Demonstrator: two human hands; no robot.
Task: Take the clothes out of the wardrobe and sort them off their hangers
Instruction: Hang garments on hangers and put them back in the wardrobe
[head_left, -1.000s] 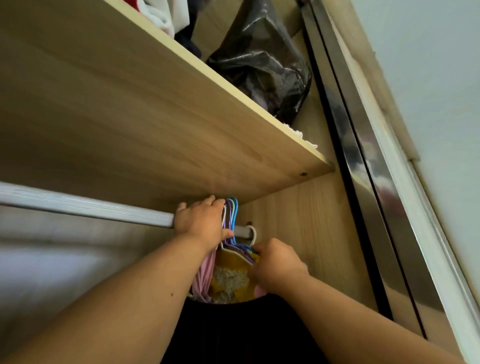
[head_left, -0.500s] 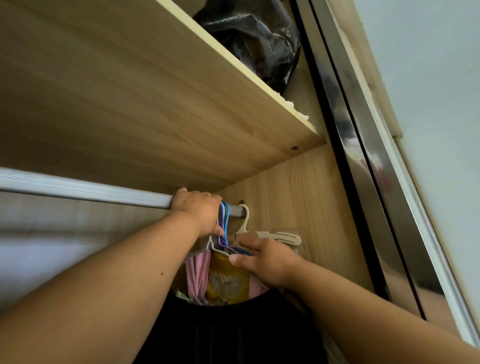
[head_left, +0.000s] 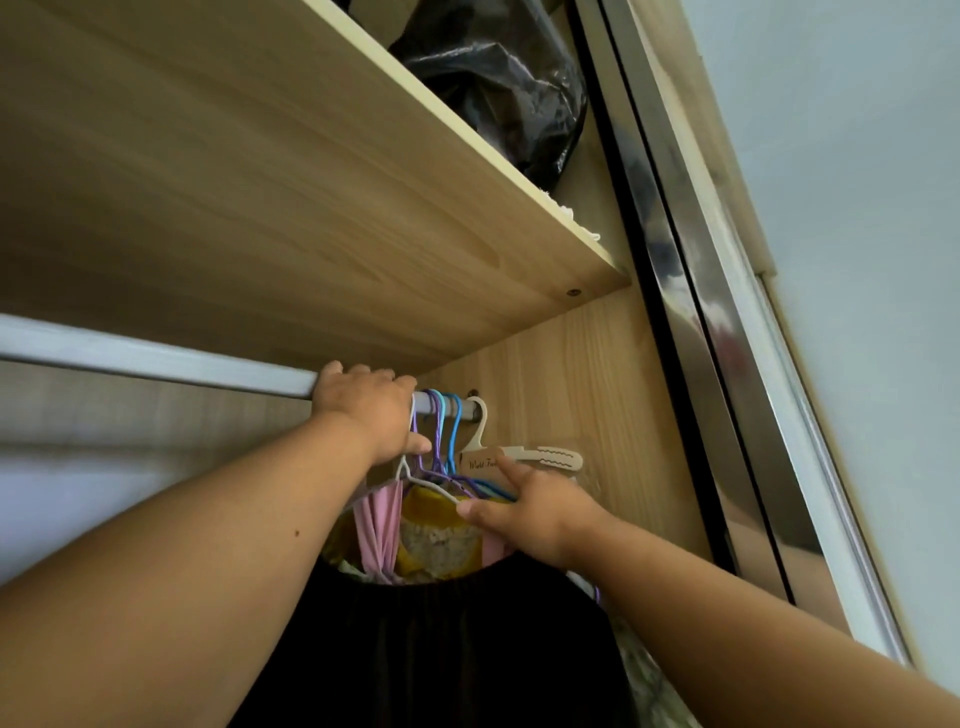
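The wire hangers (head_left: 441, 431) hang bunched at the far right end of the rail (head_left: 156, 358), their white, purple and blue hooks side by side. A cream clip hanger (head_left: 540, 457) comes last, just beside the wardrobe's side panel (head_left: 571, 374). Below them the clothes hang packed together: a pink garment (head_left: 382, 525), a yellow garment (head_left: 441, 540) and a black garment (head_left: 441, 649) nearest the camera.

The rail runs left to right, so the hooks lie up and ahead of both arms. They probably have to rise off it and come back towards the person. The shelf (head_left: 311, 182) sits close above, which leaves little room for that lift.

The left hand (head_left: 371, 410) is the nearer one: its fingers curl over the rail right against the white hook, thumb below. The right hand (head_left: 530, 512) is lower, at the hangers' shoulders, forefinger straight against the cream clip hanger and thumb out beneath the wire arms. Whether it clasps them I cannot tell.
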